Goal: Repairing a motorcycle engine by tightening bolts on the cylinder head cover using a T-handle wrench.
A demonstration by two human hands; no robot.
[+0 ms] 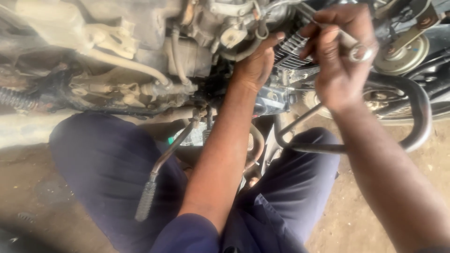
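Your right hand [340, 56] grips the spanner [349, 42], left hand [255, 63] fingers pressed on the engine [187, 51]; a slip could bark knuckles on the fins [293, 49]

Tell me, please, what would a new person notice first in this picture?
First, the right hand at the top right, gripping a metal spanner against the dusty motorcycle engine. Beside it, the left hand reaches up to the engine's finned part. Below, dark blue trousers fill the middle, with a kick lever across the left knee.
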